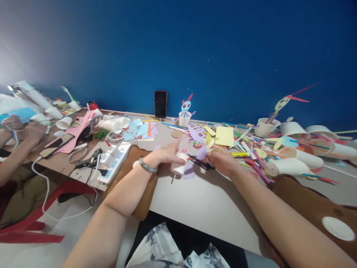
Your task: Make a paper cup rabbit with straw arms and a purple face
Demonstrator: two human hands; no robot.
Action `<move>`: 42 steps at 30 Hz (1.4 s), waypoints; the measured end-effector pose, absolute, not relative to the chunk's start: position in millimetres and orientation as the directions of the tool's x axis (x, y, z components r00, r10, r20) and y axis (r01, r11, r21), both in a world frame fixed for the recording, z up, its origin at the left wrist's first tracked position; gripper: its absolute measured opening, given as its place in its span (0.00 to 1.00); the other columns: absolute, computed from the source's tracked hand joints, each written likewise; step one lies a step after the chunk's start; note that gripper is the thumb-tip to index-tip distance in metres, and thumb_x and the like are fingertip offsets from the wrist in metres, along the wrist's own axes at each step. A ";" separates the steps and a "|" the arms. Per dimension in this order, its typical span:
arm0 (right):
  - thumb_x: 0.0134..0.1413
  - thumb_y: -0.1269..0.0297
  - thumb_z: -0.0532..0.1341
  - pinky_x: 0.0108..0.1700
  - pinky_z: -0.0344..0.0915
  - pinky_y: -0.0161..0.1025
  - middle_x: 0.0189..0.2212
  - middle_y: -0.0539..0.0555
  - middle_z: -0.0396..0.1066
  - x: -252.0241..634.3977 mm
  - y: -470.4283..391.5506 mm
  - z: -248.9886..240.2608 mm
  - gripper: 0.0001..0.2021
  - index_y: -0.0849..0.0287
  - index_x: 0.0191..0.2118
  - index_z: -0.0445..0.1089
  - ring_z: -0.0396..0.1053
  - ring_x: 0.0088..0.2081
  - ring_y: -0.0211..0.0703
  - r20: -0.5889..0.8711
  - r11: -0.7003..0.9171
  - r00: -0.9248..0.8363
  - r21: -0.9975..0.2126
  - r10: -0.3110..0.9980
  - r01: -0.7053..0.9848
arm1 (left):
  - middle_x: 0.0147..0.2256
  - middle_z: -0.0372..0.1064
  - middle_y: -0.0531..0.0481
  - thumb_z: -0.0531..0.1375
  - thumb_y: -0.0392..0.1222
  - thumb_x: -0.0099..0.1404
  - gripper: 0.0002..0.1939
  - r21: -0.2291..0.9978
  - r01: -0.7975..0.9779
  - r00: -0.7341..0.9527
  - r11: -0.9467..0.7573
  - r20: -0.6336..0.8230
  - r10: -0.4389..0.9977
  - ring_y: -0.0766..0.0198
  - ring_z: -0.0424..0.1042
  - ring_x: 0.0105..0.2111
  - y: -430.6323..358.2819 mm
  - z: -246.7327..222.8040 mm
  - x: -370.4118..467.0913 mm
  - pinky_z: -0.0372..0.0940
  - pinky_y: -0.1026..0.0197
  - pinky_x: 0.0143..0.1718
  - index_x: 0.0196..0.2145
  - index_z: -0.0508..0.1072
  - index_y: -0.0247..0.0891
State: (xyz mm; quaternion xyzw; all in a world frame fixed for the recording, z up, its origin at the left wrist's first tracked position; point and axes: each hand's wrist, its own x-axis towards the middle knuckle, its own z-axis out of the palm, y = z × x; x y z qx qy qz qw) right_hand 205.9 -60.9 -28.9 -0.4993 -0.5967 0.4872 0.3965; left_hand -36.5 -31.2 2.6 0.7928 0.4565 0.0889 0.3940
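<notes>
My left hand [168, 153], with a bangle on the wrist, is closed round a white paper cup [177, 168]. The cup is tilted, and a thin stick pokes out below it. A round purple paper piece [189, 171] lies against its right side. In the fingers of my right hand [222, 160] is a purple paper oval [202, 152], with something pale yellow beside it. Dark-handled scissors [201, 162] lie on the table between the two hands.
Paper scraps, sticks and markers crowd the table behind my right hand, near a yellow paper pad [224, 136]. A cup figure [185, 118] and a phone [160, 104] stand by the blue wall. More cups [290, 166] lie right. At left are a power strip [115, 163] and another person's hands [33, 132].
</notes>
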 end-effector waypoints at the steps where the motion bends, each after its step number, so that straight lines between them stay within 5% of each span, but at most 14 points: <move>1: 0.43 0.57 0.63 0.28 0.62 0.40 0.23 0.52 0.70 207.1 -59.7 -29.9 0.15 0.57 0.37 0.75 0.64 0.26 0.42 -0.050 -0.021 -0.213 -0.991 0.976 0.135 | 0.44 0.75 0.44 0.68 0.46 0.53 0.56 0.730 0.637 0.559 -0.248 -0.216 0.801 0.50 0.75 0.43 -32.0 2.0 -34.8 0.69 0.52 0.45 0.73 0.47 0.38; 6: 0.40 0.64 0.66 0.30 0.60 0.39 0.23 0.51 0.69 217.3 -55.8 -39.0 0.12 0.57 0.36 0.74 0.63 0.26 0.41 -0.048 -0.114 -0.378 -0.982 0.924 -0.154 | 0.49 0.71 0.41 0.70 0.45 0.54 0.57 0.811 0.509 0.510 -0.289 -0.014 0.860 0.49 0.73 0.47 -41.4 2.4 -22.1 0.68 0.49 0.50 0.73 0.45 0.39; 11: 0.43 0.62 0.68 0.33 0.63 0.41 0.31 0.53 0.74 227.4 -54.4 -45.3 0.08 0.56 0.27 0.69 0.67 0.30 0.43 0.075 0.007 -0.428 -0.988 0.901 -0.157 | 0.53 0.70 0.39 0.74 0.48 0.51 0.57 0.798 0.439 0.522 -0.412 0.147 0.840 0.47 0.72 0.48 -49.9 -1.0 -13.2 0.67 0.44 0.54 0.71 0.52 0.40; 14: 0.44 0.61 0.68 0.31 0.64 0.40 0.32 0.52 0.74 231.9 -54.9 -40.3 0.08 0.56 0.26 0.69 0.69 0.31 0.44 0.087 0.034 -0.446 -0.991 0.891 -0.126 | 0.56 0.67 0.37 0.76 0.53 0.47 0.57 0.851 0.330 0.512 -0.408 0.202 0.835 0.53 0.72 0.44 -47.4 -3.1 -14.1 0.69 0.49 0.48 0.69 0.57 0.40; 19: 0.52 0.60 0.68 0.30 0.64 0.39 0.33 0.52 0.73 234.5 -58.9 -25.6 0.07 0.55 0.29 0.71 0.68 0.29 0.41 0.216 0.148 -0.501 -0.974 0.838 -0.172 | 0.45 0.73 0.41 0.68 0.58 0.62 0.33 0.964 0.116 0.387 -0.240 0.179 0.904 0.64 0.71 0.36 -35.3 -4.5 -20.0 0.68 0.58 0.39 0.58 0.72 0.35; 25: 0.60 0.60 0.65 0.36 0.67 0.40 0.39 0.55 0.73 232.0 -69.8 -6.3 0.07 0.56 0.33 0.73 0.71 0.37 0.44 0.268 0.292 -0.613 -0.954 0.743 -0.063 | 0.40 0.79 0.43 0.68 0.52 0.63 0.18 0.987 -0.073 0.541 -0.146 0.163 0.825 0.61 0.74 0.38 -34.6 -1.3 -22.0 0.68 0.58 0.41 0.43 0.81 0.35; 34: 0.65 0.58 0.63 0.39 0.67 0.40 0.37 0.57 0.72 229.4 -76.8 19.0 0.11 0.57 0.31 0.71 0.71 0.39 0.45 0.283 0.452 -0.687 -0.889 0.669 0.075 | 0.30 0.70 0.51 0.68 0.55 0.62 0.18 0.987 -0.059 0.717 -0.150 0.146 0.681 0.69 0.65 0.28 -34.3 -2.4 -20.2 0.61 0.62 0.31 0.35 0.79 0.34; 42: 0.63 0.56 0.64 0.39 0.69 0.41 0.41 0.59 0.74 232.7 -75.9 19.9 0.11 0.56 0.32 0.71 0.72 0.39 0.46 0.261 0.406 -0.678 -0.912 0.687 0.061 | 0.35 0.69 0.48 0.68 0.45 0.59 0.10 0.919 -0.029 0.496 -0.394 0.356 0.792 0.66 0.68 0.36 -37.7 -10.3 -11.8 0.63 0.62 0.36 0.28 0.75 0.35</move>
